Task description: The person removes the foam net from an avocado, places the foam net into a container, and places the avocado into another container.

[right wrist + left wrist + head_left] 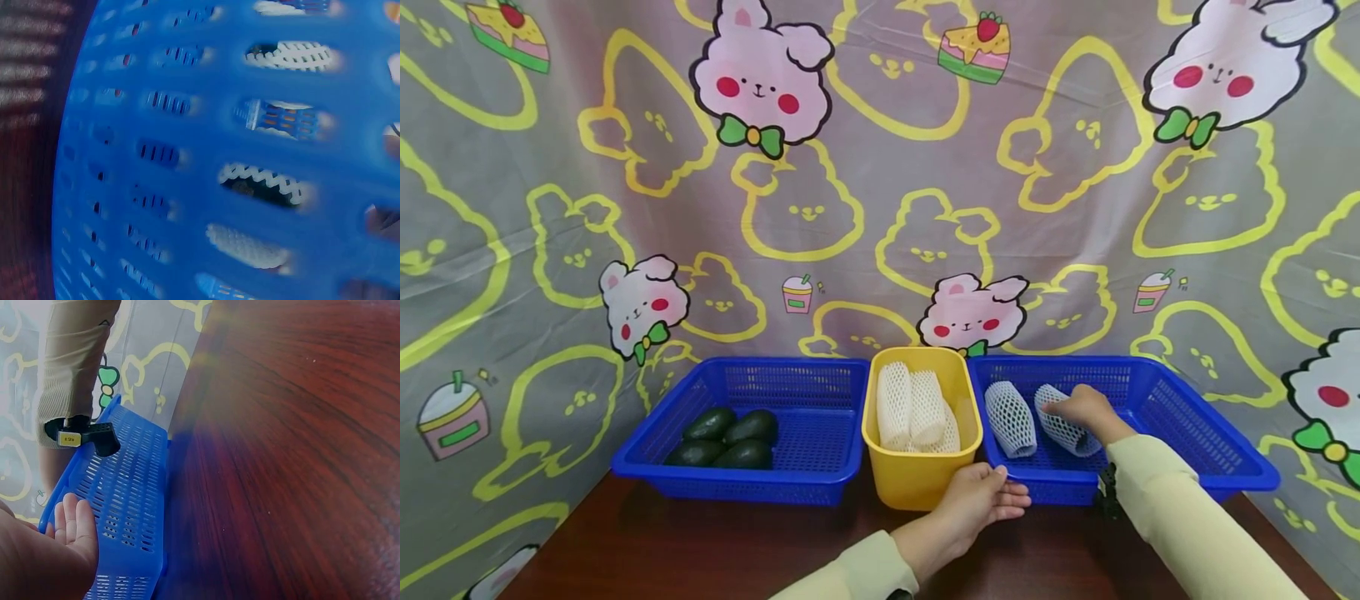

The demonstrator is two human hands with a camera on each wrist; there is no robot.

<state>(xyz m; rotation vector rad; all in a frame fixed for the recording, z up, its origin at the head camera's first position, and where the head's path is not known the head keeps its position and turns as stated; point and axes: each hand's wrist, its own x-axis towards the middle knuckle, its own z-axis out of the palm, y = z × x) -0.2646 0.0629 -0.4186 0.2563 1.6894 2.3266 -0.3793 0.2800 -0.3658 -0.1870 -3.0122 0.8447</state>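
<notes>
In the head view my right hand [1088, 412] reaches into the right blue basket [1195, 467] and grips an avocado in a white foam net sleeve [1060, 421], thumb along its near side. Left of it in the same basket lies another net-wrapped avocado [1011, 419]. Through the basket's slots, the right wrist view shows white netting [262, 177] with dark green inside. My left hand [973, 504] is at that basket's front left corner, fingers extended and nothing held. In the left wrist view those fingers [70, 519] are close by the basket's rim.
A yellow bin [917, 479] with several white foam net sleeves [927, 408] stands between the two baskets. The left blue basket [820, 479] holds several bare avocados [751, 427]. Everything stands on a dark reddish wooden table [700, 542], with a patterned curtain [865, 167] behind.
</notes>
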